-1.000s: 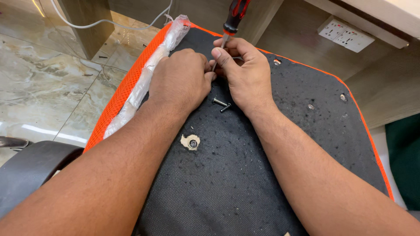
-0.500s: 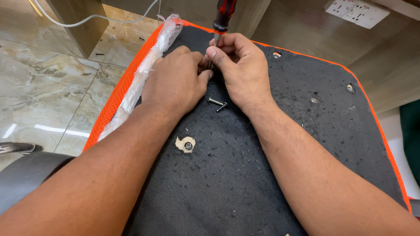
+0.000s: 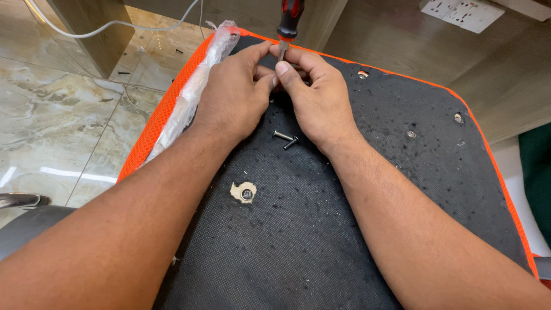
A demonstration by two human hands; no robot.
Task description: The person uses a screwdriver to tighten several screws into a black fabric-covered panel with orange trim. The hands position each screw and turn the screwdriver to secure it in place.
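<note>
A black fabric seat underside [image 3: 344,229] with an orange mesh rim lies in front of me. At its far edge both hands meet around a screwdriver [image 3: 290,17] with a red and black handle, which stands nearly upright. My left hand [image 3: 232,97] pinches the lower shaft from the left. From the right, my right hand [image 3: 318,97] grips the shaft with thumb and fingers. The tip and whatever is under it are hidden by my fingers. Two loose dark bolts [image 3: 285,139] lie just below my right hand. A torn hole with a metal insert [image 3: 244,192] sits nearer to me.
Clear plastic wrap [image 3: 195,86] runs along the left orange rim. More small holes [image 3: 363,74] dot the fabric towards the right. A white wall socket [image 3: 453,11] and wooden panels are behind. A marble floor with a white cable [image 3: 103,26] lies left, and a black chair part [image 3: 23,235] is at bottom left.
My hands stay joined on the screwdriver at the same spot. The screwdriver stands a little more upright, and the view has shifted slightly.
</note>
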